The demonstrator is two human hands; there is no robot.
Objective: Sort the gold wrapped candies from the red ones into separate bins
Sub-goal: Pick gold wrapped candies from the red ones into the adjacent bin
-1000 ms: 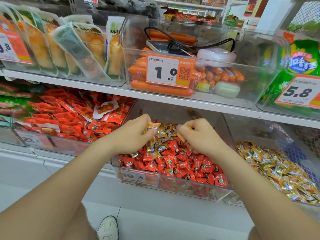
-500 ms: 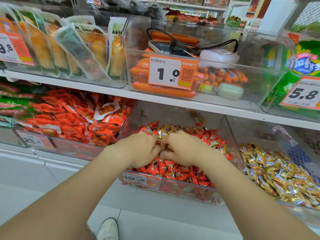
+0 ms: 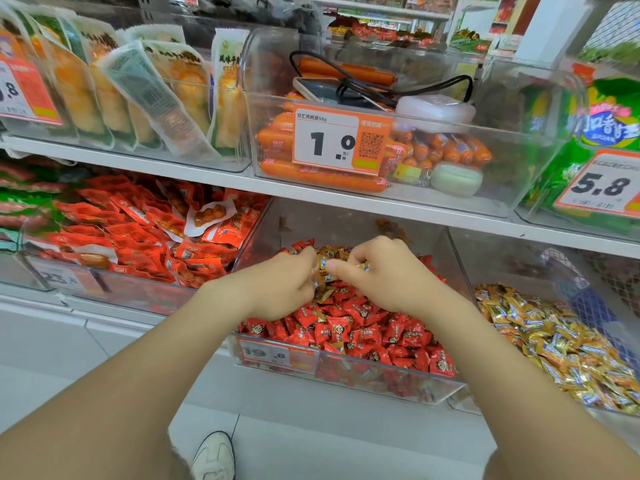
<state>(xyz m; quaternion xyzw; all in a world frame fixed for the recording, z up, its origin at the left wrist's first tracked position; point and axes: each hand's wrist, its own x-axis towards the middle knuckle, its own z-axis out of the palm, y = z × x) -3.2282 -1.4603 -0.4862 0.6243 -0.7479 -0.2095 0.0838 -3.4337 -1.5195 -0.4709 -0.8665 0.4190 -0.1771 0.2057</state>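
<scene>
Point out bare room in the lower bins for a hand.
Free: rear of the right bin, behind the gold candies; back of the middle bin, past the pile. Crowded: its front, heaped with red candies.

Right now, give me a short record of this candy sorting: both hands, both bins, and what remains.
left hand: pinches gold wrapped candies
right hand: pinches the same gold cluster
middle clear plastic bin: mostly red wrapped candies, gold ones at the back
right clear plastic bin: gold candy pile
remaining: gold mixed among red
</scene>
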